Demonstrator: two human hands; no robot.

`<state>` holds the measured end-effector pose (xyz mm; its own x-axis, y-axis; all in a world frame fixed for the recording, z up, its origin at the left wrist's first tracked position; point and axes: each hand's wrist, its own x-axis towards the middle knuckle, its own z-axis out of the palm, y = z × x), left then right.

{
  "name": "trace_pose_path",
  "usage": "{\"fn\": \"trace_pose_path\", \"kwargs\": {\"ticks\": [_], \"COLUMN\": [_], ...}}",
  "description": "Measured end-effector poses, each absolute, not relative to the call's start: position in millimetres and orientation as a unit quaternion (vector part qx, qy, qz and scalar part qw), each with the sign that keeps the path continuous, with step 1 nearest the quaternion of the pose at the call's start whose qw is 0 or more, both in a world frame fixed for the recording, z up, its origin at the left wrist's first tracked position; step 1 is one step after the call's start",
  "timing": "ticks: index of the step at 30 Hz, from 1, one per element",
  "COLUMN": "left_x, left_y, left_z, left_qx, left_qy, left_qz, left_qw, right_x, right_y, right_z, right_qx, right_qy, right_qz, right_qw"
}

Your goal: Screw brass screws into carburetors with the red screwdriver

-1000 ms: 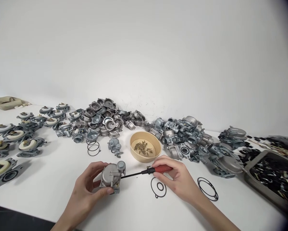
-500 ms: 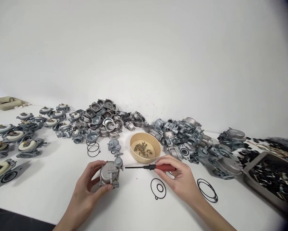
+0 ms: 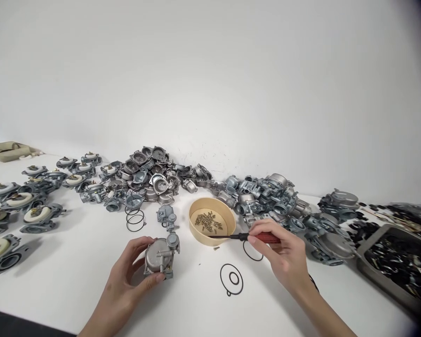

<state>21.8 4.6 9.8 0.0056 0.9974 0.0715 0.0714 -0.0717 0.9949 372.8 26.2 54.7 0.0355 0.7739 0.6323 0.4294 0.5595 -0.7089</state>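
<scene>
My left hand [image 3: 126, 276] is closed around a grey metal carburetor [image 3: 159, 256] standing on the white table, thumb in front and fingers behind it. My right hand [image 3: 284, 257] grips a screwdriver [image 3: 247, 238] with a red handle and a black shaft. The shaft lies nearly level, its tip over the near rim of a tan bowl [image 3: 196, 228] that holds several small brass screws [image 3: 206, 220]. One loose screw [image 3: 216, 248] lies on the table just in front of the bowl. The screwdriver is well apart from the carburetor.
Piles of grey carburetor parts [image 3: 150, 175] and bodies [image 3: 269, 194] line the back. Carburetors with cream floats [image 3: 34, 213] sit at the left. Black O-rings [image 3: 232, 278] and gaskets [image 3: 136, 219] lie about. A grey tray of black parts [image 3: 398, 260] is at right.
My right hand drew the screwdriver away from the carburetor and moved it right and back, so its tip now reaches the bowl. My left hand kept the carburetor nearly still.
</scene>
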Motion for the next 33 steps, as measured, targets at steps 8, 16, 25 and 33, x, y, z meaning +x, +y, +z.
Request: {"fn": "trace_pose_path", "kwargs": {"ticks": [8, 16, 25, 33], "left_x": [21.7, 22.1, 19.3, 22.1], "left_y": [3.2, 2.1, 3.1, 3.6], "left_z": [8.5, 6.5, -3.9, -6.0], "left_qx": [0.531, 0.525, 0.509, 0.499], "left_qy": [0.52, 0.533, 0.527, 0.522], "left_qz": [0.484, 0.476, 0.503, 0.525], "left_qw": [0.461, 0.463, 0.458, 0.451], "right_x": [350.7, 354.2, 365.2, 361.8], "right_y": [11.9, 6.0, 9.6, 11.3], "right_z": [55.7, 65.3, 54.3, 57.9], "right_qx": [-0.39, -0.391, -0.427, -0.435], "right_qy": [-0.728, -0.742, -0.734, -0.744], "right_qz": [0.187, 0.192, 0.114, 0.095], "right_qw": [0.533, 0.51, 0.515, 0.498]}}
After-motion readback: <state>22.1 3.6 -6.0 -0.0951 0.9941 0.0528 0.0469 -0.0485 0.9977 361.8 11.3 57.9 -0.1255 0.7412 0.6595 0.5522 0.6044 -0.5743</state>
